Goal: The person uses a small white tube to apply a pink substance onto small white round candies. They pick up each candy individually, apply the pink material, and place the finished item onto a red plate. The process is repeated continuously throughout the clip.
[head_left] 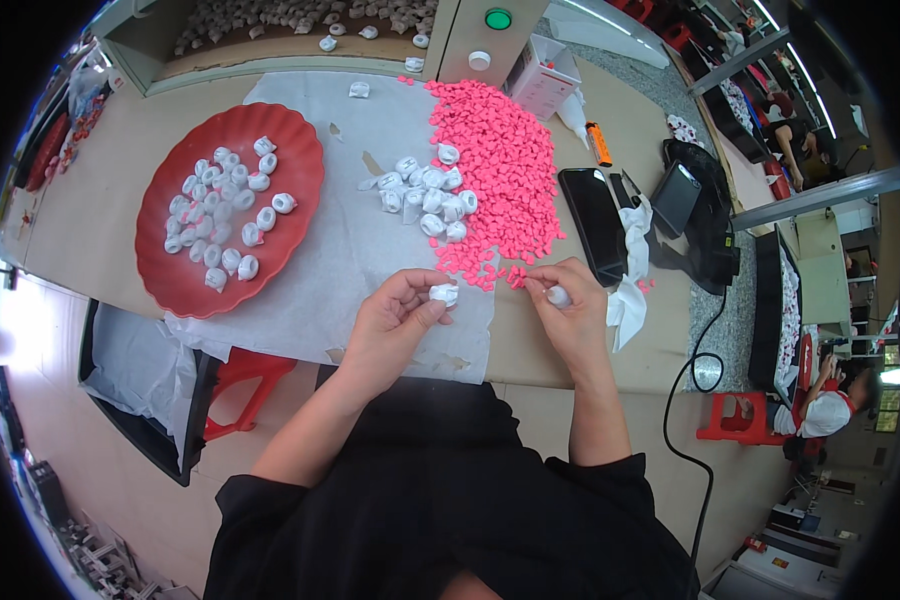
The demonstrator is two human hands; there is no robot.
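My left hand [395, 315] pinches a small white plastic piece [444, 294] between thumb and fingers above the white paper sheet [340, 250]. My right hand [570, 300] is closed on another small white piece [559, 296] at the near edge of a heap of small pink parts [500, 170]. A cluster of white pieces [428, 195] lies on the sheet just left of the pink heap. A red scalloped plate [170, 275] at the left holds several more white pieces [228, 210].
A black phone [592, 222] and a crumpled white cloth [630, 280] lie right of my right hand. A white box [548, 75], an orange-capped bottle [582, 122] and a green button [497, 18] stand at the back. A black cable [695, 370] hangs at the right.
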